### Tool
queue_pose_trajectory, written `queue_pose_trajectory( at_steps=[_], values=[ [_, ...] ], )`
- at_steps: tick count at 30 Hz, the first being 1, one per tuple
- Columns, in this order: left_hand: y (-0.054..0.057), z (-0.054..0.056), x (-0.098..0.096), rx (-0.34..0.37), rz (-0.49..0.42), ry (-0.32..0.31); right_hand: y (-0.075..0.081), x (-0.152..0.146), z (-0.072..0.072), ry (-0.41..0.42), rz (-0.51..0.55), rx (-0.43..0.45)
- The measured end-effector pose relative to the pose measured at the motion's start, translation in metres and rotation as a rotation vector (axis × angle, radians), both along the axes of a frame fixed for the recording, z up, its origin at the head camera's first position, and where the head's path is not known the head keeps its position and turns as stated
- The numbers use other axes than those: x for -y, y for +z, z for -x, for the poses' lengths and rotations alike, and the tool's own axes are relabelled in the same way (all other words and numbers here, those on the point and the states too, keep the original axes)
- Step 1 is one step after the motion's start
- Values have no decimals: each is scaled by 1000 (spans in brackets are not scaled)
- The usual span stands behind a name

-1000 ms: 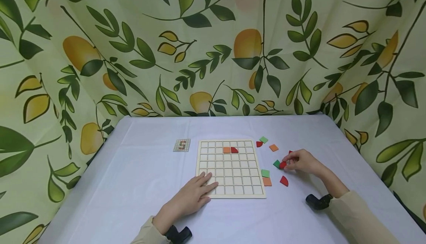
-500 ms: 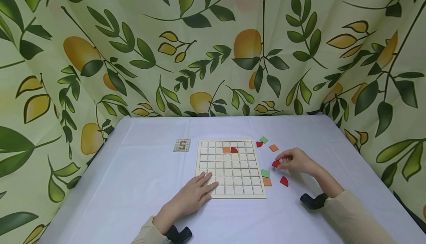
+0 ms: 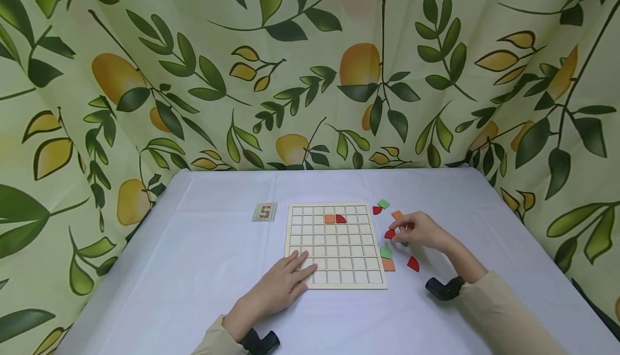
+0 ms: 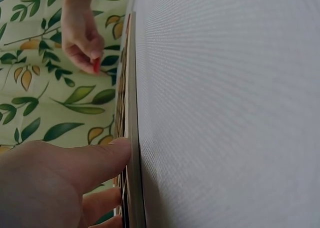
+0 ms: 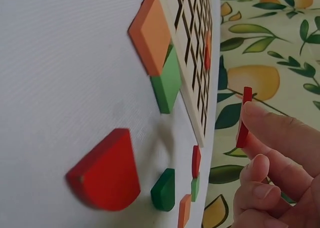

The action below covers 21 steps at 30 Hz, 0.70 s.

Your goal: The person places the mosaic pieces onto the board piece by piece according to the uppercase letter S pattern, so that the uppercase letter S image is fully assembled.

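Observation:
A pale wooden grid board [image 3: 346, 246] lies on the table, with an orange square tile [image 3: 330, 219] and a red quarter-circle tile [image 3: 341, 219] in neighbouring cells of an upper row. My left hand [image 3: 281, 282] rests on the board's lower left corner, fingers spread; the left wrist view shows its thumb [image 4: 100, 160] along the board's edge. Between thumb and fingers my right hand [image 3: 421, 229] pinches another red quarter-circle tile [image 5: 244, 117], held above the table just right of the board. In the right wrist view that tile is edge-on and clear of the surface.
Right of the board lie a light green tile [image 3: 386, 252], an orange tile [image 3: 388, 264], a red quarter-circle [image 3: 413, 263], a dark green tile [image 5: 163, 190], and several more at the back. A small card [image 3: 265, 212] with a coloured S-like pattern lies left of the board.
My right hand has picked up the red quarter-circle from beside the dark green tile and carried it left, towards the board. My left hand has stayed in place.

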<state>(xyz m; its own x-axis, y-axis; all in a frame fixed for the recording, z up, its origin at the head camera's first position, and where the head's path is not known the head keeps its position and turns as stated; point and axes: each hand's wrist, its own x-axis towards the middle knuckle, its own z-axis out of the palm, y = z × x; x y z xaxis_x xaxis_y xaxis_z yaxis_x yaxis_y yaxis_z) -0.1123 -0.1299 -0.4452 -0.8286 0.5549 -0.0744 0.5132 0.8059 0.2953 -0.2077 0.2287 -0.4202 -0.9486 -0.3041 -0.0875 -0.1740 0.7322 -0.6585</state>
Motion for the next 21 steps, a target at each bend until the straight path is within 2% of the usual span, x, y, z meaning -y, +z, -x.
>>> queue_pose_trajectory(
  at_steps=[10,21],
  values=[
    [1,-1,0,1,-13,-1,4,11,5,62,43,-43],
    [0,0,-1,14,-18,7,4,22,11,89,72,-53]
  ],
)
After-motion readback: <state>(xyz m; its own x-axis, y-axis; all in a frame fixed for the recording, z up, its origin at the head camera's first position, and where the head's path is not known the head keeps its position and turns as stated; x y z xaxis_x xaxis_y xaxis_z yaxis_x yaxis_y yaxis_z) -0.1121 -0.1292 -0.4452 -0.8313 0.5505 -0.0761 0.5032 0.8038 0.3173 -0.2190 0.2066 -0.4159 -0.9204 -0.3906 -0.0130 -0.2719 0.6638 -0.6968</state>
